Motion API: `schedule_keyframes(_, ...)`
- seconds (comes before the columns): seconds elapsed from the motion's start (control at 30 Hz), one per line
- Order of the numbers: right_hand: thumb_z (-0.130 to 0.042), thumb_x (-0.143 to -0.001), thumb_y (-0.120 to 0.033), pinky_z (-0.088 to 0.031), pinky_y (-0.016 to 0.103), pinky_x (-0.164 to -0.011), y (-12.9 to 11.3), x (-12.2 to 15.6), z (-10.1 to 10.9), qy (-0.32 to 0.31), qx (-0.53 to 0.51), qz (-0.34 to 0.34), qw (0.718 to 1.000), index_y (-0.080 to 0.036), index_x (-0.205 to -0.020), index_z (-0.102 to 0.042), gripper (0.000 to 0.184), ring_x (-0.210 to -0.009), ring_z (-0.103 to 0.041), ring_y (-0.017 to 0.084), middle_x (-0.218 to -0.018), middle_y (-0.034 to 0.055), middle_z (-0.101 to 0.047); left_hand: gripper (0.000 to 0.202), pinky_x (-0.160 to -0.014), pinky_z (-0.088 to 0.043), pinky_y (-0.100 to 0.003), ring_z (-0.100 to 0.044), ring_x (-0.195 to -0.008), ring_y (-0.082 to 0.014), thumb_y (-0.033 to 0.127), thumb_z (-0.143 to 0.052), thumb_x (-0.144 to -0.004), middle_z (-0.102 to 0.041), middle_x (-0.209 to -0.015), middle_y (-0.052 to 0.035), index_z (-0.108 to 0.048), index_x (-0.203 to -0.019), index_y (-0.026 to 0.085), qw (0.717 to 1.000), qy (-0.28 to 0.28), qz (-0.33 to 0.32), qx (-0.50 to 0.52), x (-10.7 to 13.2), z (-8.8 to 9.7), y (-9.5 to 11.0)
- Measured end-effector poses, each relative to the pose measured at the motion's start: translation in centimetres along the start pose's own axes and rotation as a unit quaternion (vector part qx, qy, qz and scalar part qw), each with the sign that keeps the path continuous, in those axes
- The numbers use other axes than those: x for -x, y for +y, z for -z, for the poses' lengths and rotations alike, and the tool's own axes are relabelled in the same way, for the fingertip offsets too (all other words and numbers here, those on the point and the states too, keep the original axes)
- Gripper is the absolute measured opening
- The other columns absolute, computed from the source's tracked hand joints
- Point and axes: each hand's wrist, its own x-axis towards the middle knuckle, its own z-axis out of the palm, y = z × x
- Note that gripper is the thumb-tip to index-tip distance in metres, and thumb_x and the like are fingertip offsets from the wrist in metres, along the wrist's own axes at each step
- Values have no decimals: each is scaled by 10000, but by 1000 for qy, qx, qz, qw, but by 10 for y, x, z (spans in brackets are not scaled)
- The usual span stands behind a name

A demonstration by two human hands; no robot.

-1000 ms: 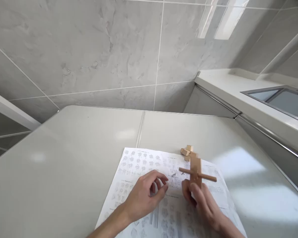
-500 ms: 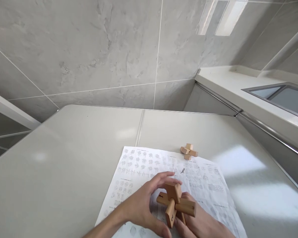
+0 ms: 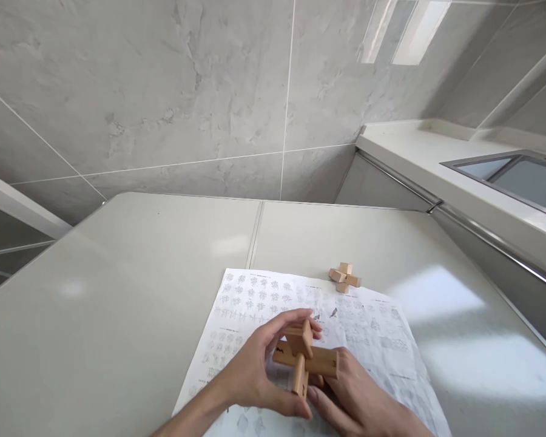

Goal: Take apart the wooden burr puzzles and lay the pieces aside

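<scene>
A wooden burr puzzle (image 3: 321, 360) of interlocking notched bars, with dark marks on some bar ends, is between my two hands just above a printed sheet (image 3: 382, 379). My left hand (image 3: 255, 367) curves around its left side, fingers behind the upper bar and thumb at the lower front bar. From the right and below, my right hand (image 3: 361, 397) grips it, the thumb near its underside. Part of the right fingers is hidden behind the puzzle. The sheet carries rows of small puzzle diagrams.
A smaller wooden burr puzzle (image 3: 343, 277) rests at the sheet's far edge. The white table (image 3: 118, 291) has a seam running across it. To the right is a counter (image 3: 404, 145) with a sink (image 3: 523, 179); a grey tiled surface (image 3: 164, 91) lies beyond the table.
The held puzzle has shifted left and turned, so its upper bar now shows more edge-on. My left fingers have moved slightly left along with it. The smaller puzzle stays put.
</scene>
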Motion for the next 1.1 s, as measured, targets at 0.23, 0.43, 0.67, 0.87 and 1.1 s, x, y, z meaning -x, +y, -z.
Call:
schedule_keyframes(0.23, -312, -1114, -256, -349, 302, -590, 11, 6, -7, 41, 27, 0, 999, -254, -825, -390, 300, -597, -479, 168, -734, 10, -587, 1106, -1130, -486, -555, -617, -1298, -383, 428, -1057, -551, -627, -1362, -133, -536, -1522, 322, 998, 56, -10, -33, 0, 1, -1)
schedule_keyframes(0.43, -300, -1144, -338, -412, 299, -599, 7, 5, -3, 64, -18, -53, 996, -253, -824, -436, 358, -595, -523, 177, -719, 5, -584, 966, -1121, -493, -498, -595, -1316, -357, 342, -1047, -584, -581, -1450, -111, -593, -1437, 329, 995, 89, 4, -42, -1, -6, 4)
schedule_keyframes(0.67, -328, -1148, -391, -403, 286, -577, 10, 6, -5, 76, -46, -73, 993, -250, -792, -400, 389, -563, -494, 161, -672, -22, -510, 889, -1162, -459, -518, -588, -1328, -366, 361, -1009, -624, -619, -1436, -123, -609, -1415, 283, 991, 119, 4, -64, -1, -6, 4)
schedule_keyframes(0.87, -334, -1141, -383, -382, 291, -578, 10, 7, -7, 57, -70, -90, 992, -250, -798, -400, 374, -587, -472, 161, -697, -17, -500, 900, -1095, -528, -504, -625, -1303, -367, 404, -1000, -647, -622, -1443, -141, -591, -1440, 279, 993, 108, 28, -34, 0, -4, -1)
schedule_keyframes(1.1, -341, -1140, -376, -329, 292, -555, 10, 7, -11, 78, -84, -90, 989, -254, -793, -369, 368, -565, -412, 155, -679, -30, -446, 891, -1132, -495, -525, -627, -1308, -368, 414, -992, -671, -633, -1438, -142, -586, -1452, 281, 993, 107, 16, -42, -1, -4, -1)
